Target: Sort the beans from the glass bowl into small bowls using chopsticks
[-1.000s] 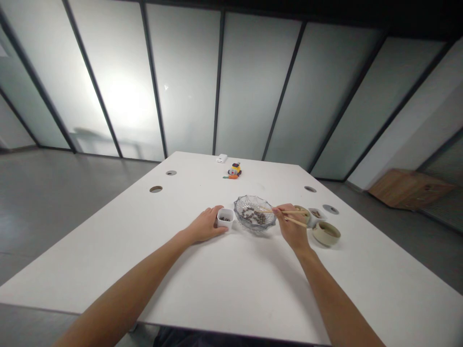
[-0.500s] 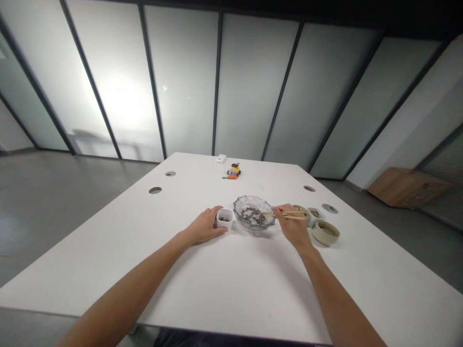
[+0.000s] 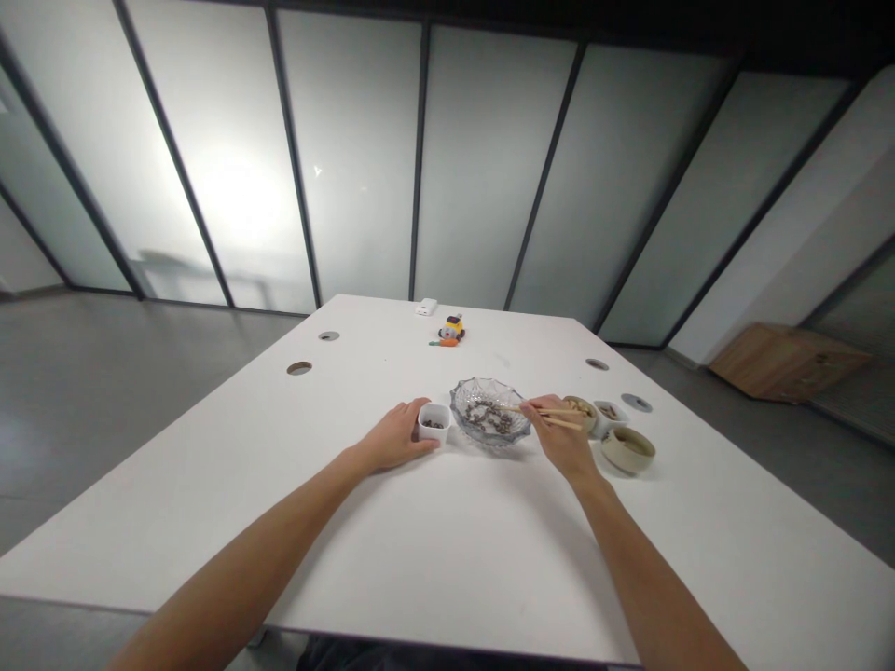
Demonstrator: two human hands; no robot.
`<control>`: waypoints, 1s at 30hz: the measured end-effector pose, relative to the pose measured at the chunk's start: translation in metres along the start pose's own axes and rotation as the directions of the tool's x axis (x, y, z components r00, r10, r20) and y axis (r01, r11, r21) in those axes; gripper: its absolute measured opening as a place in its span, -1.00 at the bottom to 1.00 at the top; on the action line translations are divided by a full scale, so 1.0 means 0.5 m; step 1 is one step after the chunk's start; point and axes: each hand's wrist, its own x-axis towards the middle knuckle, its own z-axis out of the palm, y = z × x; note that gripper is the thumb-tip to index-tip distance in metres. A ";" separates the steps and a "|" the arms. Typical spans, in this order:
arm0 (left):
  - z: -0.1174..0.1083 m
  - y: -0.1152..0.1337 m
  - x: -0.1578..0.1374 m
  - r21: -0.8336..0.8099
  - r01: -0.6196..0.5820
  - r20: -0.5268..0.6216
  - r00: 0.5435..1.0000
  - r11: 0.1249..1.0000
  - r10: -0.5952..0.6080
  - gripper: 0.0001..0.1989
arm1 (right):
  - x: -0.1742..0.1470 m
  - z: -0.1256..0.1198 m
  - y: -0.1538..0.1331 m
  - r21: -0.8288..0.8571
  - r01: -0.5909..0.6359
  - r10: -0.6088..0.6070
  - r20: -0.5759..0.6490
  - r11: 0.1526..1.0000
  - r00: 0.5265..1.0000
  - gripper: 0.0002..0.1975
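Observation:
My left hand point(image 3: 400, 436) is wrapped round the side of a small white square cup point(image 3: 434, 436) standing on the table; a few dark small pieces lie inside it. My right hand point(image 3: 559, 433) grips a pair of wooden chopsticks point(image 3: 568, 423), whose tips reach into a clear scalloped glass bowl point(image 3: 465, 417). Dark, bean-like pieces are spread over the bottom of that bowl, too small to name surely. Whether the chopsticks pinch a piece cannot be made out. The cup stands just left of the glass bowl.
Right of my right hand stand a beige bowl point(image 3: 629, 457), a white dish point(image 3: 613, 417) with brownish pieces and a bowl point(image 3: 582, 410) with pale pieces. Farther off on the white table point(image 3: 419, 550) lie a toy vehicle point(image 3: 453, 326), a toy carrot point(image 3: 445, 343) and a white box point(image 3: 426, 307).
My right hand and the chopsticks have shifted slightly left, over the glass bowl. My left hand still holds the white cup in the same place.

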 end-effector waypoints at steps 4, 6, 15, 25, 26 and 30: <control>0.000 0.001 0.001 0.001 0.004 0.010 1.000 1.000 -0.004 -0.29 | -0.002 0.002 0.000 0.036 -0.005 0.004 0.008 0.999 1.000 -0.37; 0.000 0.002 0.001 0.006 0.012 0.012 1.000 1.000 -0.012 -0.28 | -0.002 0.002 -0.001 0.047 0.002 -0.002 0.013 0.999 1.000 -0.37; 0.002 -0.001 0.003 0.016 0.011 0.022 1.000 1.000 -0.011 -0.26 | 0.003 -0.006 -0.014 0.038 -0.012 0.015 -0.073 0.999 0.997 -0.38; 0.002 0.006 0.005 0.014 0.006 0.009 1.000 1.000 -0.007 -0.31 | -0.013 0.042 -0.121 0.281 -0.037 0.058 -0.069 0.959 0.996 -0.51; 0.002 0.007 0.005 0.016 0.006 0.007 1.000 1.000 -0.006 -0.31 | -0.015 0.043 -0.123 0.274 -0.023 0.041 -0.059 0.961 0.997 -0.52; 0.001 0.006 0.004 0.024 0.010 0.017 1.000 1.000 -0.010 -0.32 | -0.013 0.031 -0.092 0.164 0.003 0.019 -0.132 0.986 0.991 -0.50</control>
